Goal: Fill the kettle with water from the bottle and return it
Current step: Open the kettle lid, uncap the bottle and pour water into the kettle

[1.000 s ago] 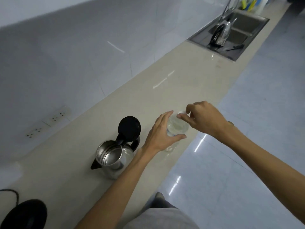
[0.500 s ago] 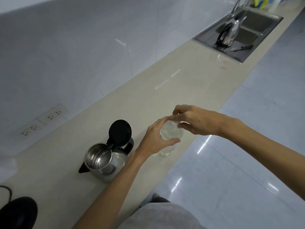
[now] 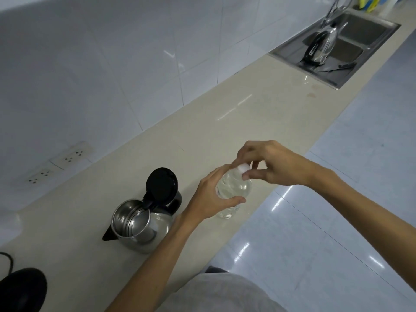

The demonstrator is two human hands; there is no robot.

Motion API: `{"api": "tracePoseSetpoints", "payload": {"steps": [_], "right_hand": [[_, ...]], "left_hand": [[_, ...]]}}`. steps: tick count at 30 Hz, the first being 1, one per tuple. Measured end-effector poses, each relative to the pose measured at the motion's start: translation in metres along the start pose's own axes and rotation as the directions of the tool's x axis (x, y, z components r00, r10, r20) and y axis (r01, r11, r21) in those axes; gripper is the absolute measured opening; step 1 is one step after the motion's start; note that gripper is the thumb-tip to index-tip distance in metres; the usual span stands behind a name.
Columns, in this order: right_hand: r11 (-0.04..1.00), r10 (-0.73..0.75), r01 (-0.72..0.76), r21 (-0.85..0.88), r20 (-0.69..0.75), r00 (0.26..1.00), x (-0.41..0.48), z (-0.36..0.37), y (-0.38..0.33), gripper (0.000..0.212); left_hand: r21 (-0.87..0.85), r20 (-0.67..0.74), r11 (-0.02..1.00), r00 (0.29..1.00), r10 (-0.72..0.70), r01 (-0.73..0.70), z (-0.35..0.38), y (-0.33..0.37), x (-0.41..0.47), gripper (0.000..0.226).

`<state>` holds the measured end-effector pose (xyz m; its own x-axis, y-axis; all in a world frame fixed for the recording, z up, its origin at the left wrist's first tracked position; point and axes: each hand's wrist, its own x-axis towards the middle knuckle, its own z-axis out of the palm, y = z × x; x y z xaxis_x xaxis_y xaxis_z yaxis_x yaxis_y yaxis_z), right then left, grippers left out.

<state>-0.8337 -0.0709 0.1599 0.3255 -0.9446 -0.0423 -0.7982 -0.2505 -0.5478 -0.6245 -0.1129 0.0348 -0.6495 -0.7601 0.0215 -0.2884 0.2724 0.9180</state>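
At the bottom edge a grey garment [image 3: 225,293] on the person fills the nearest ground, with a black round base [image 3: 21,289] and its cord at the lower left corner of the beige counter [image 3: 225,122]; just beyond, the steel kettle [image 3: 141,224] stands upright on the counter near its front edge, its black lid [image 3: 162,185] hinged open and tilted back over the handle, its black spout pointing left, the inside looking bare metal; to the kettle's right the left hand [image 3: 213,197] is wrapped around the body of the clear bottle [image 3: 233,190], thumb in front and fingers behind, holding it upright at the counter's front edge, well clear of the kettle's mouth; the right hand [image 3: 270,164] comes in from the right and pinches the white cap [image 3: 243,168] at the bottle's top between thumb and fingertips; whether the cap is loose or tight cannot be told; the bottle holds clear water; farther back, two white wall sockets [image 3: 58,163] sit low on the white tiled wall [image 3: 135,64]; at the far end a steel sink [image 3: 342,46] is set into the counter, with a second kettle [image 3: 322,48] resting in it beside the tap.
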Motion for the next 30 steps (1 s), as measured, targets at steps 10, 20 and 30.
{"api": "tracePoseSetpoints", "payload": {"steps": [10, 20, 30], "right_hand": [[0.779, 0.617, -0.624, 0.057, 0.111, 0.780, -0.040, 0.180, 0.125, 0.032], [0.796, 0.596, -0.601, 0.074, 0.081, 0.799, -0.041, 0.246, 0.118, 0.025], [0.602, 0.693, -0.381, 0.702, -0.221, 0.687, -0.075, 0.172, 0.079, 0.031]], "left_hand": [[0.029, -0.006, 0.999, 1.000, 0.031, -0.031, 0.001, -0.004, 0.000, 0.092], [0.039, 0.010, 0.999, 1.000, 0.006, -0.006, 0.000, -0.002, -0.002, 0.094], [0.028, 0.108, 0.979, 0.973, -0.205, 0.203, 0.011, -0.057, -0.017, 0.130]]}}
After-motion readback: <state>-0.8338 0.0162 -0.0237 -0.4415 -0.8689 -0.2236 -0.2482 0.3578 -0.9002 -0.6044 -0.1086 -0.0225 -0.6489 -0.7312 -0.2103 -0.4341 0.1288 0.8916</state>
